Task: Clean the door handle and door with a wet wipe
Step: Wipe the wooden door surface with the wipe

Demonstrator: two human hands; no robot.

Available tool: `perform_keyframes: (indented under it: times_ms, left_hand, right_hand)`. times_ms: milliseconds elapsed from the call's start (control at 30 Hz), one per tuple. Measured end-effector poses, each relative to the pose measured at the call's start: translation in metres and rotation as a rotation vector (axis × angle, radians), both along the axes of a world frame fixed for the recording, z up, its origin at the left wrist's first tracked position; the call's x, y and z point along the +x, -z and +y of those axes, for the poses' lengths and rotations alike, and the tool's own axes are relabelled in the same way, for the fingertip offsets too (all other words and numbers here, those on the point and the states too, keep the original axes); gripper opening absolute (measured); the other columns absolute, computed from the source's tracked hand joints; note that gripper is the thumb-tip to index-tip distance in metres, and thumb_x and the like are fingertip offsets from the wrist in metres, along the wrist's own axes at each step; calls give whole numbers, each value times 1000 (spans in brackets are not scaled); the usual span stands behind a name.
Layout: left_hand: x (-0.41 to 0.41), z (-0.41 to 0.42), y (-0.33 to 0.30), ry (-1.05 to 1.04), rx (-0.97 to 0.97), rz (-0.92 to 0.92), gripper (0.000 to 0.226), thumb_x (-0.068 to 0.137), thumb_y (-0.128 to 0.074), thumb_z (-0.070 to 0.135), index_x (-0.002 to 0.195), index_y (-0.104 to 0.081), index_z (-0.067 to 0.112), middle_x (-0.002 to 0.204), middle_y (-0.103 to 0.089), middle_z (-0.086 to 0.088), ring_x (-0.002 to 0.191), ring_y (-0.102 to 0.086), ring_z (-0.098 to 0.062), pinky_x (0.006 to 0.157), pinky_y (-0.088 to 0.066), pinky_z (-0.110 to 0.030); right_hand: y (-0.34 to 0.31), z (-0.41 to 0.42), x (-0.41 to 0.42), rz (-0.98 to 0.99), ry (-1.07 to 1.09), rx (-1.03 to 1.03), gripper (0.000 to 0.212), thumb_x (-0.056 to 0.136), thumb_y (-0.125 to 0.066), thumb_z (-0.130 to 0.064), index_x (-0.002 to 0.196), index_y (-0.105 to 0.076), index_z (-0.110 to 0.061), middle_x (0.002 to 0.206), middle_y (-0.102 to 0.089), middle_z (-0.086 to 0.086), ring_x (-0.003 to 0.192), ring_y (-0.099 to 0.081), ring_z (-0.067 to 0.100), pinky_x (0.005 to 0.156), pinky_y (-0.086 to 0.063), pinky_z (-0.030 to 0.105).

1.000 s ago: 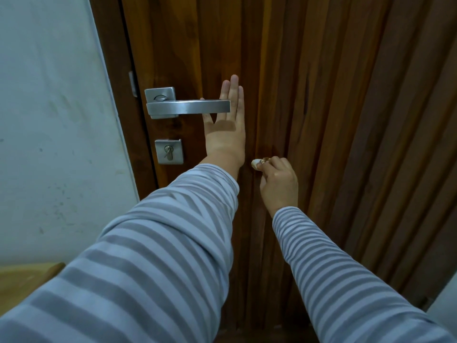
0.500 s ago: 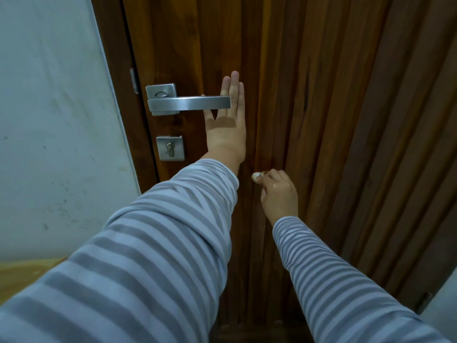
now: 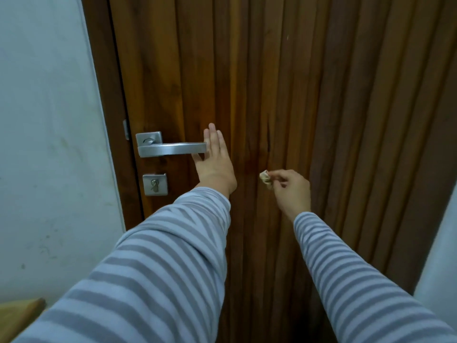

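Observation:
A dark brown wooden door (image 3: pixel 309 95) with vertical ribs fills the view. Its silver lever handle (image 3: pixel 173 147) points right, and a square key plate (image 3: pixel 155 184) sits below it. My left hand (image 3: pixel 215 164) lies flat on the door, fingers together and pointing up, just behind the tip of the lever. My right hand (image 3: pixel 291 189) pinches a small crumpled, soiled wet wipe (image 3: pixel 265 179) at its fingertips. The wipe is held right at the door's surface, to the right of my left wrist; whether it touches the wood I cannot tell.
A pale wall (image 3: pixel 49 144) and the dark door frame (image 3: pixel 108 107) stand on the left. A wooden corner (image 3: pixel 19 315) shows at the bottom left. Another pale surface (image 3: pixel 440 256) borders the door at the lower right.
The view has tilted up, so handle and hands sit lower in frame. My right hand has moved right, away from my left wrist, and more of the wipe shows. My left hand stays flat on the door.

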State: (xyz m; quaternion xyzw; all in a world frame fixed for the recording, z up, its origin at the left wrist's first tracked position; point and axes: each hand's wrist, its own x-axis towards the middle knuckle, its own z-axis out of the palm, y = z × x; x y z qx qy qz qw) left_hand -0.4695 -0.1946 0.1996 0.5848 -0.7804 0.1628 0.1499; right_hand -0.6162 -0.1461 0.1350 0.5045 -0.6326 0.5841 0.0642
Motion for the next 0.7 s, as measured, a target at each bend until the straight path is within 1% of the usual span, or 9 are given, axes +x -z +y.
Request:
perform_keyframes:
  times_ms: [133,233,300,333,400,433,533,600,700]
  left_hand:
    - [-13,5,-7,118,-21,-104,109,90,-63,19,150,26,5,152,40,-14,143,32,-29,118,3,-59]
    - [-19,2,-17,100,-29,-93,110,90,-65,22,150,26,7,153,40,-13,144,31,-28,118,6,-58]
    - [-21,-2,-25,97,-42,-80,110,90,-65,24,149,26,7,153,40,-13,144,31,-28,118,7,-57]
    - [-21,-3,-29,104,-52,-79,110,90,-65,26,149,26,7,153,40,-13,144,31,-28,118,6,-57]
    - [-22,-11,-37,111,-88,-91,111,91,-65,33,149,26,7,153,39,-13,144,30,-28,117,5,-57]
    - [-21,-13,-39,106,-101,-96,111,91,-65,35,150,25,7,153,39,-13,145,29,-28,117,5,-57]
    - [-20,-24,-37,71,-176,-134,111,92,-64,37,149,26,6,151,42,-14,145,28,-28,117,7,-55]
    - [-20,-30,-30,49,-243,-162,113,92,-65,34,146,29,3,149,44,-17,146,27,-28,117,9,-54]
    - [-24,-38,-23,43,-280,-149,116,91,-67,30,145,31,1,146,48,-18,145,28,-28,118,10,-52]
  right_hand:
    - [-51,5,-1,38,-2,-32,23,86,-57,-3,94,-75,-14,97,-67,5,84,-63,16,73,-44,17]
    - [-85,3,2,23,1,-66,17,87,-61,-21,92,-75,-14,95,-66,3,83,-61,13,71,-44,19]
    - [-105,-2,4,13,0,-95,20,83,-66,-33,86,-76,-16,90,-68,1,79,-62,8,69,-44,18]
    - [-113,-4,4,21,5,-105,18,82,-69,-32,83,-76,-16,87,-69,-1,76,-62,6,67,-44,16]
    - [-130,-10,6,30,25,-129,6,82,-71,-21,81,-74,-16,84,-70,-2,70,-60,3,61,-41,10]
    - [-136,-12,7,31,32,-148,2,83,-70,-15,83,-73,-16,85,-69,-1,72,-60,3,61,-42,10]
    - [-156,-23,13,47,14,-242,16,82,-69,-6,90,-65,-18,88,-65,-2,80,-63,10,69,-54,22]
    - [-168,-31,16,88,39,-284,22,80,-71,-4,91,-61,-21,89,-64,-4,82,-63,10,72,-56,27]
    - [-182,-45,19,208,80,-316,16,82,-68,-4,89,-67,-19,90,-65,-3,83,-64,12,73,-55,27]
